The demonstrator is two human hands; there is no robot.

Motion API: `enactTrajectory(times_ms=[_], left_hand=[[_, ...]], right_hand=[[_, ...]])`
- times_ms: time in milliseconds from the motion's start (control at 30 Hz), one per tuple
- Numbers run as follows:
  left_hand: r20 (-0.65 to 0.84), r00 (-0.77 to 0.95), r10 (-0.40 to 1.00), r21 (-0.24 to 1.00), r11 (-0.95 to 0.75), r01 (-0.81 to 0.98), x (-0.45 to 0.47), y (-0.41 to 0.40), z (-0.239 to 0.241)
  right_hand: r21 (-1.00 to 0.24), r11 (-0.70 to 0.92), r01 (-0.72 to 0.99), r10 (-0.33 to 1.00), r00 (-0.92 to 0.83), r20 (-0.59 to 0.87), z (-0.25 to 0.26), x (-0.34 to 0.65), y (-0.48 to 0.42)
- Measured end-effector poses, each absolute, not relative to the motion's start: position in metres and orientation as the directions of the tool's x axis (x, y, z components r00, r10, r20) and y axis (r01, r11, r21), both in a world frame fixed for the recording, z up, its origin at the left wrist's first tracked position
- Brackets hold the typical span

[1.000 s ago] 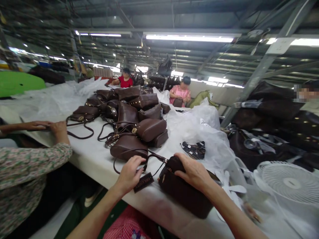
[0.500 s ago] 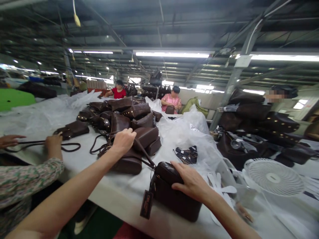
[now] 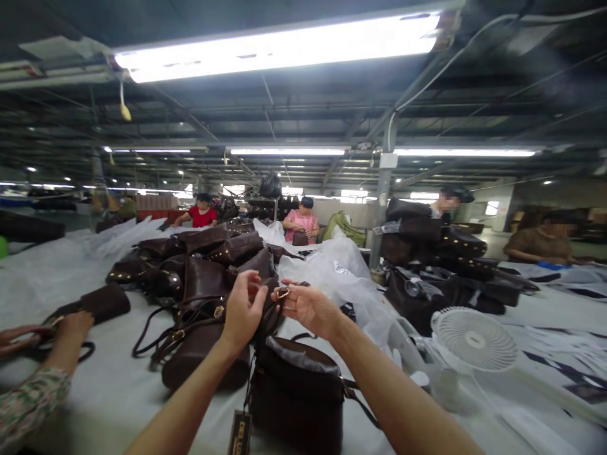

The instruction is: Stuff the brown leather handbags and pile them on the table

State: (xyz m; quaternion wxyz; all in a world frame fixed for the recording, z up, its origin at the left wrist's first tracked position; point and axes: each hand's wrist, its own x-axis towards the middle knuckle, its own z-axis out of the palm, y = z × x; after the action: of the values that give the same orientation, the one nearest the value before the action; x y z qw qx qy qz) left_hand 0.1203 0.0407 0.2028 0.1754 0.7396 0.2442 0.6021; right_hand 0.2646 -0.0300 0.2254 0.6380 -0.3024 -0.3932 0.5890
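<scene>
The dark bag (image 3: 298, 404) stands on the white surface (image 3: 128, 373) at the bottom centre of the frame, its tag (image 3: 239, 435) at its left side. Just above, the right hand (image 3: 317, 309) pinches a gold buckle (image 3: 283, 293) at its fingertips. The left hand (image 3: 241, 316) is beside it, fingers curved, thumb apart; whether they grip the strap, I cannot tell. More bags (image 3: 206, 284) lie heaped left of centre.

1 lit fluorescent fixture (image 3: 279, 49) hangs above the left hand (image 3: 241, 313) and right hand (image 3: 313, 311), below a dark ceiling (image 3: 303, 114). 1 metal column (image 3: 383, 186) stands upright beyond the right hand. A white worktable (image 3: 126, 385) extends beneath both hands.
</scene>
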Motion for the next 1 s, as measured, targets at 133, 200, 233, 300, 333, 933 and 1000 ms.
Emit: enactTrajectory(times_ms=[133,200,233,300,333,933,1000], left_hand=[[0.603,0.445,0.662,0.739,-0.674,0.002,0.122,0.031,0.143],[0.553,0.495,0.670,0.723,-0.681,0.115,0.128,0.035,0.129],[0.538,0.487,0.689,0.702,-0.685,0.194,0.130,0.040,0.125],[0.516,0.452,0.728,0.662,-0.673,0.328,0.129,0.056,0.121],[0.505,0.440,0.743,0.646,-0.663,0.378,0.126,0.064,0.121],[0.229,0.783,0.578,0.966,-0.238,-0.106,0.175,0.045,0.195],[0.230,0.750,0.620,0.971,-0.099,-0.216,0.161,0.059,0.201]], right_hand=[[-0.860,0.112,-0.498,0.993,0.017,0.119,0.226,0.260,-0.026],[-0.873,0.148,-0.465,0.989,0.058,0.137,0.237,0.265,-0.025],[-0.863,0.187,-0.469,0.982,0.094,0.162,0.244,0.271,-0.026],[-0.820,0.301,-0.487,0.951,0.212,0.223,0.262,0.291,-0.029],[-0.800,0.355,-0.483,0.929,0.279,0.244,0.270,0.303,-0.032],[-0.903,0.398,-0.160,0.900,0.256,0.352,0.291,0.337,-0.109],[-0.993,0.114,0.033,0.961,0.250,0.119,0.268,0.357,-0.132]])
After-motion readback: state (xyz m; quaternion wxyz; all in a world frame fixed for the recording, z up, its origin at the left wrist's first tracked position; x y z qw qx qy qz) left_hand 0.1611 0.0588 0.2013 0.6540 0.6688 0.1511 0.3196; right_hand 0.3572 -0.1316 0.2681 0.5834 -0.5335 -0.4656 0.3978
